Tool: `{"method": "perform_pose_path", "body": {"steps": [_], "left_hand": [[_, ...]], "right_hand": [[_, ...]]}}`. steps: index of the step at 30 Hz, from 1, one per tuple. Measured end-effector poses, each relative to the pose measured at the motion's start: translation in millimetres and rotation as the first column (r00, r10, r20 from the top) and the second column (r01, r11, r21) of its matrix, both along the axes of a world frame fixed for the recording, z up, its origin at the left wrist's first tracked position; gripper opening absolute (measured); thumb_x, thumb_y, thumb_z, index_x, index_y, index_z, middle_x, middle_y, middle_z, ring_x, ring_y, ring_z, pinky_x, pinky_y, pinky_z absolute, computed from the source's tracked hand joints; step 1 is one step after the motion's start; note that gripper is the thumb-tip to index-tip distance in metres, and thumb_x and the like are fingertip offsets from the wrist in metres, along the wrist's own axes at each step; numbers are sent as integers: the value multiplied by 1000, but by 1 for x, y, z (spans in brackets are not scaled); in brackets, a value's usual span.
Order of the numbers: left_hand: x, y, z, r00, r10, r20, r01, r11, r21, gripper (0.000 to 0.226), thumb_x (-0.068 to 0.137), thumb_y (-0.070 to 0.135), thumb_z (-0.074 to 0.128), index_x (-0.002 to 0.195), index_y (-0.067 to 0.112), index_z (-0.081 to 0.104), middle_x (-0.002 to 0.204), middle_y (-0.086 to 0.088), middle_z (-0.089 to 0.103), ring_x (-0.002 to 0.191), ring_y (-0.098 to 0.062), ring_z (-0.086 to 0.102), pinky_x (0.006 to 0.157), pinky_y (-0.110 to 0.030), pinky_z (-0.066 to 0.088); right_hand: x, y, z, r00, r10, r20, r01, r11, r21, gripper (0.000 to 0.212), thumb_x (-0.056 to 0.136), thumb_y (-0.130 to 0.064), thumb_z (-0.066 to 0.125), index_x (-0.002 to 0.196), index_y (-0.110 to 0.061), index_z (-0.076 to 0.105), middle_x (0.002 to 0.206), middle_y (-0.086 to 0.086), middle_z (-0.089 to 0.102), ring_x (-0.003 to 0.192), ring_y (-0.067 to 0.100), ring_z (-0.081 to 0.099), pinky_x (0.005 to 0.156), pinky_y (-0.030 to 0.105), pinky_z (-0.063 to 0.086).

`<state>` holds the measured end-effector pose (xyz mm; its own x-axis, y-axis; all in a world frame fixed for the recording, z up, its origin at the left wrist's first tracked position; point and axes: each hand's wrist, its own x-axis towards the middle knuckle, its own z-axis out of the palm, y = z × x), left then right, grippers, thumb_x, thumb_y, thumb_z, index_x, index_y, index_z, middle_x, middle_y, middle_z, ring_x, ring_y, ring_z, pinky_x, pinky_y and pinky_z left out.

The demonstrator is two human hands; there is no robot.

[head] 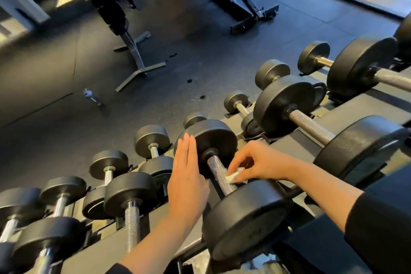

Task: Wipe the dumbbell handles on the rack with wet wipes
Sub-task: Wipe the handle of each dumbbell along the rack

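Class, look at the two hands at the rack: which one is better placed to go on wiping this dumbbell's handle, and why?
The right hand: it pinches the wet wipe against the knurled handle. The left hand lies flat against the far weight head, holding no wipe.

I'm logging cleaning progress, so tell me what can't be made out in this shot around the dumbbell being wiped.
- Head view: the underside of the handle, which faces away from the camera.
- Most of the wet wipe, covered by the right hand's fingers.
- Weight markings on the near plate: blurred.
- The rack's lower tiers, cut off by the bottom edge.
- Whether the left hand touches the far plate.
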<state>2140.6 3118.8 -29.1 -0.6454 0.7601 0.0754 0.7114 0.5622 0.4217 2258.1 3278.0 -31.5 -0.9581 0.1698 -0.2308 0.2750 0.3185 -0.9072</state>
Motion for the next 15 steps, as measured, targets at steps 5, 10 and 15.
{"method": "perform_pose_path", "body": {"steps": [5, 10, 15], "left_hand": [[10, 8, 3, 996, 82, 37, -81, 996, -21, 82, 90, -3, 49, 152, 26, 3, 151, 20, -12, 137, 3, -11, 103, -14, 11], [12, 7, 7, 996, 83, 32, -81, 995, -58, 84, 90, -4, 49, 150, 31, 2, 149, 25, -11, 140, 2, -7, 102, -5, 2], [11, 7, 7, 998, 69, 7, -68, 992, -110, 84, 89, -6, 46, 150, 31, 2, 149, 26, -11, 136, 8, -9, 82, 13, -1]], "right_hand": [[7, 4, 4, 995, 86, 46, -83, 994, -72, 17, 80, -12, 71, 82, -29, 73, 91, -6, 70, 84, 1, 62, 78, 20, 52], [-6, 2, -26, 906, -414, -85, 409, 910, -67, 12, 79, -13, 73, 83, -24, 72, 81, -5, 68, 75, 6, 64, 69, 23, 52], [-22, -4, -55, 942, -331, -60, 316, 932, -181, 31, 76, -7, 76, 74, -35, 66, 79, -10, 67, 79, 5, 63, 74, 23, 50]]}}
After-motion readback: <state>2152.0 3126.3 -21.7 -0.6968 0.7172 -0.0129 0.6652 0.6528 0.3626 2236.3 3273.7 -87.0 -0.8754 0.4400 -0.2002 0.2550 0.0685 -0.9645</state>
